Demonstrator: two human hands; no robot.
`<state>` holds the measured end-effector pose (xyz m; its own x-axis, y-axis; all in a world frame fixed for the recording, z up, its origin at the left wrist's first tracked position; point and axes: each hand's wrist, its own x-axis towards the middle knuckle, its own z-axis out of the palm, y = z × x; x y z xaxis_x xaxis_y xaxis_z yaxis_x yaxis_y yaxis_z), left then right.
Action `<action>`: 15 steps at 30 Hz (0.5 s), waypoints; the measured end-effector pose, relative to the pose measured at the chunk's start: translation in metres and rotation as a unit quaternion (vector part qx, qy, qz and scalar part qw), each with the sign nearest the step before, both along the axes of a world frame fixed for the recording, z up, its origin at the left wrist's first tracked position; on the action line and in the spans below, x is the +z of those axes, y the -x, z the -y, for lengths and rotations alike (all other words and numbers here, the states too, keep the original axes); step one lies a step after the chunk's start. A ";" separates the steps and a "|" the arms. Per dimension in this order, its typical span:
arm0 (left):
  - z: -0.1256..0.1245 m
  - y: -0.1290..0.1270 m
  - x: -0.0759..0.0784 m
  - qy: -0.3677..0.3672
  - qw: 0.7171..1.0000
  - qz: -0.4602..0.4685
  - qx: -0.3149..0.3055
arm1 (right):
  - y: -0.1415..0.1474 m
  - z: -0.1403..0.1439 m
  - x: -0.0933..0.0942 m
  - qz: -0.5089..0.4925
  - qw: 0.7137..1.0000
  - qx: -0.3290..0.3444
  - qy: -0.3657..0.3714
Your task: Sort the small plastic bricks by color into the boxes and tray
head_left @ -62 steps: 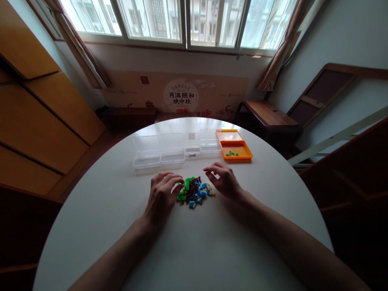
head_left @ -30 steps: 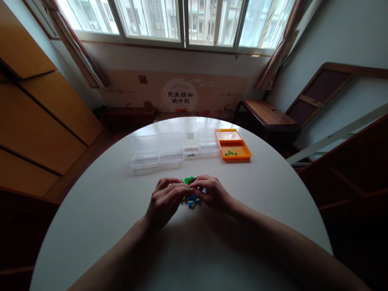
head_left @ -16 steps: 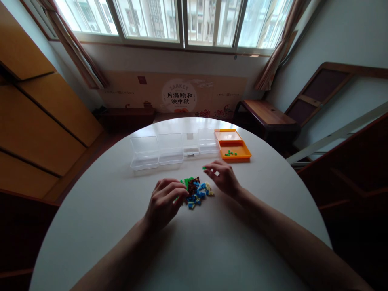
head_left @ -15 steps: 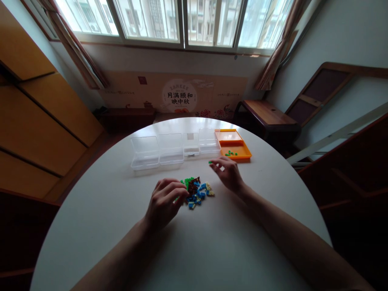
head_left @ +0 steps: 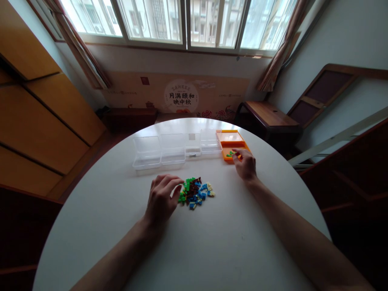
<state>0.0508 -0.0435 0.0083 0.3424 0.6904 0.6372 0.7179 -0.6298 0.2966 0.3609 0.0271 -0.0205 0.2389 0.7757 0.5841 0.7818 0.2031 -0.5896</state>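
Note:
My left hand (head_left: 161,199) rests at the left side of a pile of small toy building bricks, with thumb and index finger apart and nothing between them. Green bricks (head_left: 187,185) lie nearest its fingertips. Brown bricks (head_left: 194,188) fill the pile's middle, and blue bricks (head_left: 200,196) and cream bricks (head_left: 210,187) spread along its right and front. My right hand (head_left: 246,165) reaches over the front part of an open orange box (head_left: 229,143). Its thumb and index tips are slightly apart above a few green bricks (head_left: 229,154) in the box, partly hiding them.
Several clear plastic boxes (head_left: 172,147) with raised lids stand in a row left of the orange box, across the far part of the round white table (head_left: 200,250). A wooden side table (head_left: 269,113) and a window (head_left: 212,24) are beyond.
My right hand has moved right and away from me, from in front of the orange box to over it; the green brick it pinched no longer shows in its fingers. My left fingers have drawn back from the pile.

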 end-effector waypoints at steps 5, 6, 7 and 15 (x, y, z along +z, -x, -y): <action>-0.001 0.000 -0.004 0.050 0.997 -0.043 0.036 | 0.018 0.012 0.004 0.030 0.998 0.051 -0.006; -0.002 0.000 -0.005 0.056 0.997 -0.050 0.036 | 0.021 0.014 0.005 0.039 0.997 0.062 -0.009; -0.002 0.000 -0.005 0.061 0.996 -0.056 0.033 | 0.024 0.015 0.005 0.045 0.996 0.073 -0.011; -0.004 0.000 -0.007 0.097 0.993 -0.058 0.024 | 0.028 0.018 0.003 0.057 0.993 0.101 -0.019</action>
<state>0.0510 -0.0392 0.0011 0.3691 0.8141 0.4483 0.7820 -0.5327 0.3235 0.3327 0.0089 -0.0172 0.0113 0.7779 0.6282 0.7842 0.3829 -0.4882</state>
